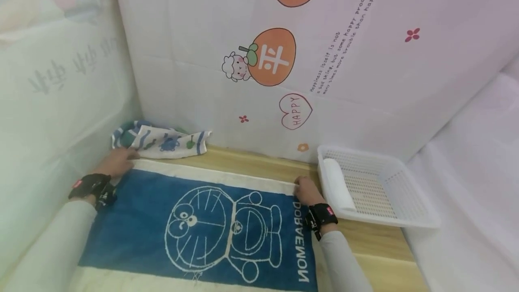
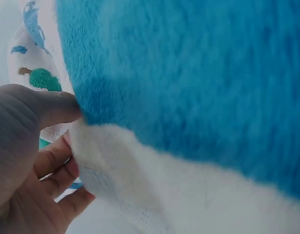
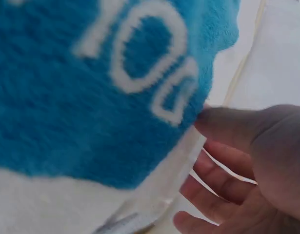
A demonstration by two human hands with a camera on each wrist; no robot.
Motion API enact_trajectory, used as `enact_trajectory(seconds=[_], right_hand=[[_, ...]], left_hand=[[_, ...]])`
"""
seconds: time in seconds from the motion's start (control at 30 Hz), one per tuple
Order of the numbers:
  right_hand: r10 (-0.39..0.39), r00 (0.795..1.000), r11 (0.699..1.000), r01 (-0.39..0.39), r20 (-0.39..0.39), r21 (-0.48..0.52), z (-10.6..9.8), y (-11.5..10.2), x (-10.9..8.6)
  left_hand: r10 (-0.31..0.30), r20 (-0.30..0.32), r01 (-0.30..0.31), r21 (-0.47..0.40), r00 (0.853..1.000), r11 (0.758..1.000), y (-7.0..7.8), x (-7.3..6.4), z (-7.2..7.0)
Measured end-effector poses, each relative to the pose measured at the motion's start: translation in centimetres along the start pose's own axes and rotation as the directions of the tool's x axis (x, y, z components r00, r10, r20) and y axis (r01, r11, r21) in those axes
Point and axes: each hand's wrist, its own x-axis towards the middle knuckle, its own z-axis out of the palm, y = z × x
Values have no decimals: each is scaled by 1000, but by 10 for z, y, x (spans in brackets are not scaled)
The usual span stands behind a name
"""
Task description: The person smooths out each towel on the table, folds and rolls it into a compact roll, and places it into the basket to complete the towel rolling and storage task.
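Note:
A blue towel [image 1: 142, 220] with white borders, a white cartoon figure and the letters DORAEMON lies spread over the table. At its far left corner my left hand [image 1: 116, 162] pinches the white edge; in the left wrist view the thumb lies on top and the fingers are underneath. The far right corner is pinched by my right hand [image 1: 307, 191], close to the lettering. In the right wrist view, the thumb [image 3: 228, 124] presses on the towel's edge from above, with the other fingers below it.
A crumpled white towel [image 1: 170, 142] with blue and green prints lies against the back wall, just beyond my left hand. Right of my right hand stands a white plastic basket [image 1: 417, 208] holding a white roll [image 1: 338, 186]. Printed white sheeting [image 1: 182, 80] encloses the wooden tabletop [image 1: 381, 249].

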Motion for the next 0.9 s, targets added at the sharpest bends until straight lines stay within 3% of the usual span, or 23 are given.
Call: enact_trajectory(seconds=[0.1, 0.23, 0.33, 0.47, 0.6, 0.7, 0.9], right_hand=[[-36, 999, 999, 36, 4, -10, -4, 0, -3], [-83, 997, 996, 82, -11, -45, -15, -7, -13], [-102, 994, 994, 101, -25, -34, -27, -13, -20], [-80, 995, 997, 81, -57, 18, -50, -19, -21], [-73, 995, 997, 75, -70, 35, -69, -17, -16], [-77, 994, 994, 82, -74, 69, -78, -15, -12], [-84, 987, 993, 94, -135, 72, -88, -13, -6]], left_hand=[[18, -9, -17, 76, 1000, 997, -1, -1, -6], [-2, -20, 4, 122, 1000, 992, 1, -5, -16], [-33, -12, 34, 56, 999, 998, 5, -9, -25], [-14, -34, 13, -48, 999, 999, 9, -13, -40], [51, -139, -58, -53, 989, 997, 14, -14, -52], [88, -221, -98, -33, 971, 995, 20, -15, -58], [38, -320, -60, -58, 947, 996, 30, -18, -67]])
